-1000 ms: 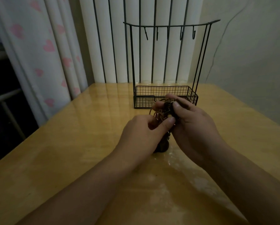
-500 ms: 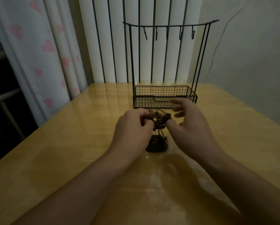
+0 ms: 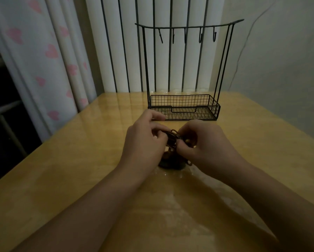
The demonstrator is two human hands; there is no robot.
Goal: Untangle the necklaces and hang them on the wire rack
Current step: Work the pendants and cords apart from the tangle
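Several necklaces [image 3: 172, 142] sit knotted together in one dark clump, held just above the bench [image 3: 70, 170] between two hands, with the lower part of the clump trailing down to a dark heap that rests on the bench surface directly below. How many strands are in the tangle cannot be told in the dim light. To one side, the left hand [image 3: 145, 142] pinches the top of the clump, its fingers [image 3: 158, 116] curled inward and the index finger reaching forward over the rest. On the other side the right hand [image 3: 205, 144] grips the same clump, its fingers curled tight round the strands and its thumb pressed against them; the two hands are nearly touching across the tangle. Both forearms come in from the near edge, bare.

Beyond the hands, near but apart from them, the wire rack [image 3: 184, 70] stands upright on the bench: a mesh basket at its base, tall thin posts, and a curved top bar carrying five small hooks [image 3: 185, 36], all bare. Behind the rack hang pale vertical blinds with dark bars in front. At the left hangs a white curtain [image 3: 43, 57] printed with pink hearts, and at the right a plain wall with a thin cord running down it
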